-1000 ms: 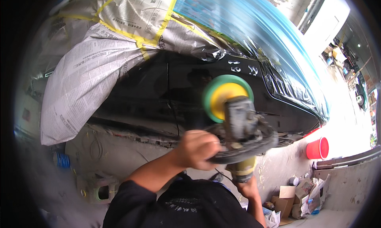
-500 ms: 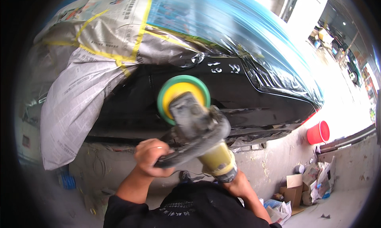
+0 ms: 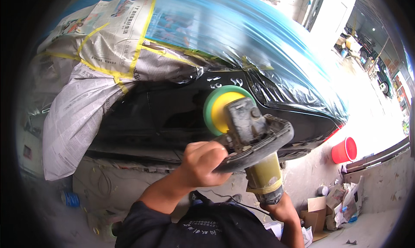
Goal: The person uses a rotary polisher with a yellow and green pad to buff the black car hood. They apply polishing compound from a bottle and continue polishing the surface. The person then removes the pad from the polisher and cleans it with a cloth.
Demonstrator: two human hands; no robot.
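Observation:
A car polisher (image 3: 263, 172) with a green and yellow round pad is held in both hands against the glossy black car panel (image 3: 177, 105). My left hand (image 3: 205, 162) is closed round its dark looped handle. At the rear end of the yellowish body, my right hand (image 3: 283, 208) grips the tool, its fingers partly hidden beneath. The pad (image 3: 214, 109) sits on or very close to the panel; exact contact cannot be made out. White marks (image 3: 225, 80) show on the black surface just beyond the pad.
Newspaper (image 3: 80, 114) with yellow tape masks the car at the left, and blue plastic film (image 3: 242, 27) covers its far side. A red bucket (image 3: 344, 151) stands right. Cardboard and paper scraps (image 3: 317, 211) lie lower right. A blue can (image 3: 70, 199) sits at lower left.
The polisher has moved to the right along the black panel, both hands going with it. The view has shifted slightly.

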